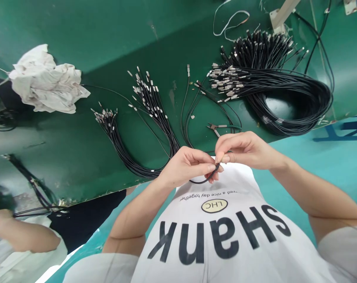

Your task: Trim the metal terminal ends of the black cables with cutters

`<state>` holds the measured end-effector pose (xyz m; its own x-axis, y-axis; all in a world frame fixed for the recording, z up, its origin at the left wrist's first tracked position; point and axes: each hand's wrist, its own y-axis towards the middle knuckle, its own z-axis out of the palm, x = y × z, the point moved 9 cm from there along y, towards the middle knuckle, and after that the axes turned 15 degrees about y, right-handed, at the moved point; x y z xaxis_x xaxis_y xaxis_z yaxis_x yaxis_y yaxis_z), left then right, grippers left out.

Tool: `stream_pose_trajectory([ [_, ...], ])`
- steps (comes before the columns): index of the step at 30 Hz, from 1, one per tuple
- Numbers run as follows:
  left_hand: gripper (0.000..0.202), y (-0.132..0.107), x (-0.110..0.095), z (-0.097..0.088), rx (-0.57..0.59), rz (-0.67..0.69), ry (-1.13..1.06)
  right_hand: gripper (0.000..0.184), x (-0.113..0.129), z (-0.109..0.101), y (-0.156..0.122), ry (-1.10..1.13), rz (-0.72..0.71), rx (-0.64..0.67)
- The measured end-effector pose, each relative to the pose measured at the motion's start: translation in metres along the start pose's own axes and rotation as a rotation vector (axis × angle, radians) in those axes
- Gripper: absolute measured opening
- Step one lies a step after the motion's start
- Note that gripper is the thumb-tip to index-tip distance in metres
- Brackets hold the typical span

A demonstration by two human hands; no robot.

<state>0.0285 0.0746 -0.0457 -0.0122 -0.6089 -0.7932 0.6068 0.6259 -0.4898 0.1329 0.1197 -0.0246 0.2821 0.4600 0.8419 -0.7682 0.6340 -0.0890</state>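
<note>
In front of my body, my left hand (187, 165) is closed in a pinch on a black cable (202, 182) near its end. My right hand (245, 150) meets it there, thumb and fingertips pinched at the cable's tip; the fingers cover most of that end. A short curve of the cable hangs below my left hand. Just beyond my hands lie cutting pliers (222, 126) with green handles, close to several loose black cables (183, 106) with metal-tipped ends.
Two bundles of black cables, one on the left (122, 145) and one nearer the middle (155, 102), lie on the green table (107, 23). A big coiled bundle (308, 98) sits at right. A crumpled white cloth (48, 80) lies at left. Another person's arm (28, 232) shows at lower left.
</note>
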Motion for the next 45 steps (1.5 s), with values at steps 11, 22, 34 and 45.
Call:
stream_pose_trajectory([
  [11,0.012,0.001,0.001,0.001,-0.018,0.058,-0.018,0.013,-0.009,-0.001,0.002,0.114,0.006,0.014],
  [22,0.011,-0.002,-0.006,-0.013,-0.23,0.072,0.04,0.018,0.006,-0.021,0.001,-0.026,-0.117,-0.256],
  [34,0.014,-0.01,-0.021,-0.023,-0.559,0.146,0.26,0.008,-0.007,-0.021,-0.003,-0.022,-0.125,-0.519],
  [45,0.02,-0.006,-0.017,-0.023,-0.568,0.158,0.232,0.009,0.022,-0.001,-0.001,-0.589,-0.349,-0.446],
])
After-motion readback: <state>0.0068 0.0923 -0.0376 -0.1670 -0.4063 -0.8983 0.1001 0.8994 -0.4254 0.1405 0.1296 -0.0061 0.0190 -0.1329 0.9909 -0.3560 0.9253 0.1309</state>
